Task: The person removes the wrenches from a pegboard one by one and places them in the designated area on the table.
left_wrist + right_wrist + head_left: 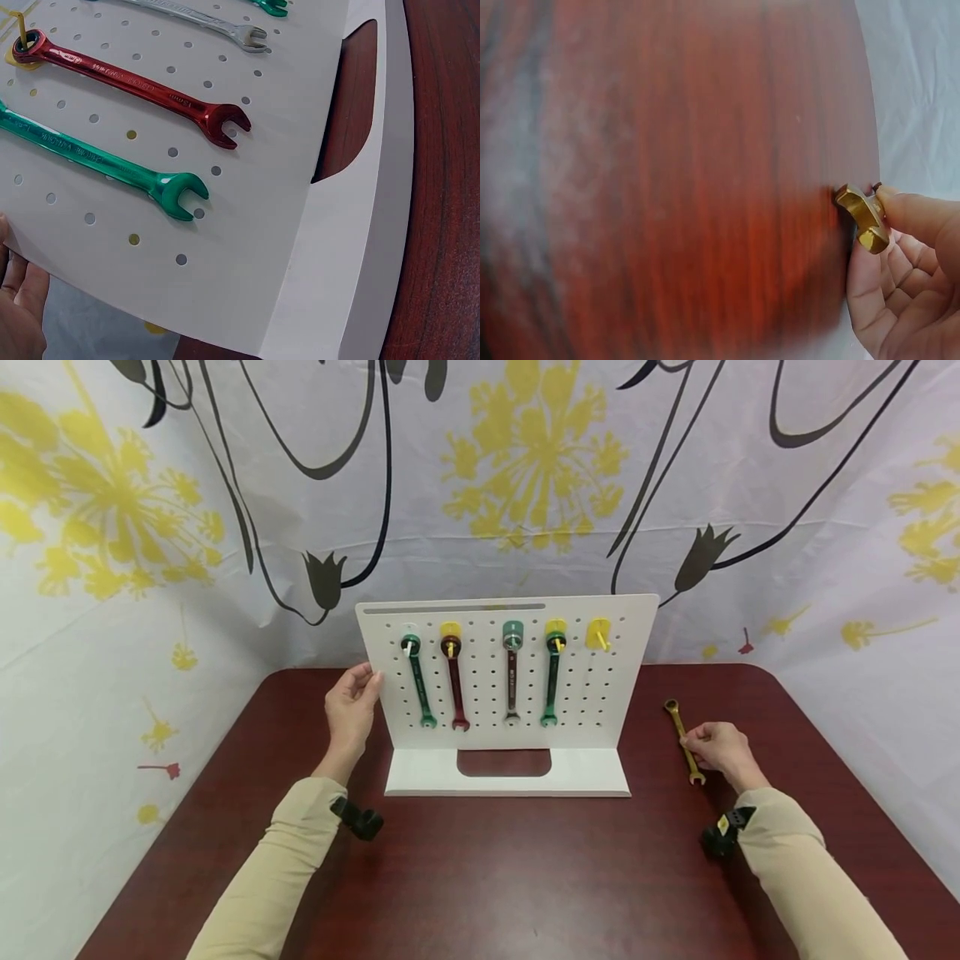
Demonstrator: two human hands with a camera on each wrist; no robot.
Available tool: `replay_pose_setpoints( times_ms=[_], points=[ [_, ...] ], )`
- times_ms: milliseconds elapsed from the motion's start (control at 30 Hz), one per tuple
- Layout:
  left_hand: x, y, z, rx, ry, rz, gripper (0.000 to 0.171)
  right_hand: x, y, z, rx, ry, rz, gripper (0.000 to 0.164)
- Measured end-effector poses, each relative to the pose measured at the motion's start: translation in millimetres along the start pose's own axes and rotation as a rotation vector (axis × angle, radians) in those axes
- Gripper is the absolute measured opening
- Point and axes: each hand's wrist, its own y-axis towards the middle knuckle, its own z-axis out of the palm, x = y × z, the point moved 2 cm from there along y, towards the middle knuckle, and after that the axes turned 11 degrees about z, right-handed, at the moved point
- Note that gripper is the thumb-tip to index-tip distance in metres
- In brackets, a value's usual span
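In the head view a white pegboard stand (480,737) is upright at mid-table, and my left hand (350,714) pinches its left edge between thumb and fingers. The left wrist view shows those fingers (28,296) at the board's rim. Out to the right of the stand, my right hand (722,749) pinches a gold combination wrench (681,732) by the middle of its shaft. Its open end (866,217) faces the camera in the right wrist view. On the board hang a green wrench (420,685), a red wrench (455,685), a silver wrench (512,681) and another green wrench (552,681).
A yellow hook (598,635) at the board's upper right carries nothing. The stand's base (423,772) has a wide cutout and rests on a dark red-brown table (525,877). Behind it hangs a white curtain (480,560) with flower prints.
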Motion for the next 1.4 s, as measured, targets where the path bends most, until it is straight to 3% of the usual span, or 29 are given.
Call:
replay_pose_setpoints(
  times_ms=[800,1200,1400],
  points=[
    [1.4,-2.9,-8.2,0.015,0.041,-0.009,0.031,3.5,-3.5,5.1,-0.048,-0.066,0.013,0.02],
    [1.4,-4.7,-7.2,0.007,0.028,0.008,0.03,1.3,-6.0,3.4,-0.096,-0.103,-0.079,0.016],
    [2.7,-4.0,-3.7,0.012,0.018,0.006,0.029,-4.0,-9.4,3.3,-0.096,-0.073,-0.065,0.021]
  ],
)
